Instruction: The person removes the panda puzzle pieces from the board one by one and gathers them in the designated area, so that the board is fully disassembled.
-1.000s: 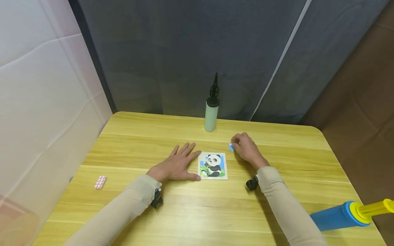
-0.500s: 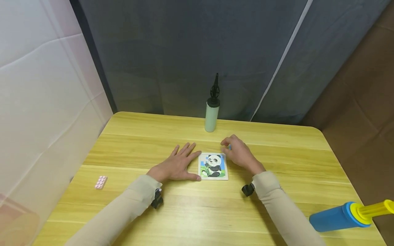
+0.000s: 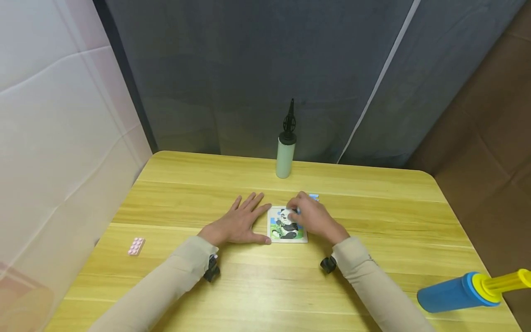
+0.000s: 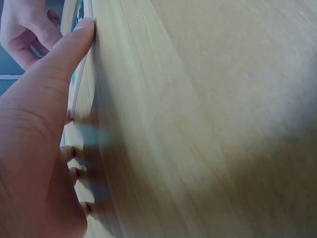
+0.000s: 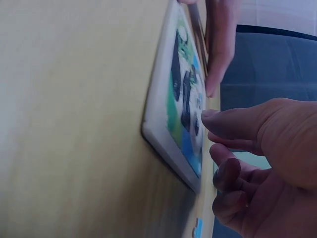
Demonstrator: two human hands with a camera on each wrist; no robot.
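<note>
Spreading across the view, the wooden counter (image 3: 373,221) carries a panda puzzle (image 3: 282,230) near its middle, lying flat with its slightly longer sides running away from the person and the panda upright toward them. The left hand (image 3: 238,223) lies flat beside the puzzle's left edge, fingers straight and thumb against the frame. The right hand (image 3: 311,216) hovers over the puzzle's upper right part with fingers curled; whether they pinch a piece I cannot tell. A small blue piece (image 3: 314,197) lies on the counter just beyond that hand. A likely slip: a piece pressed in askew could catch on the frame and lift its neighbours, or the board could slide if the left hand eases off. Further out stand a pale green pump (image 3: 285,157) and a blue pump (image 3: 456,290).
</note>
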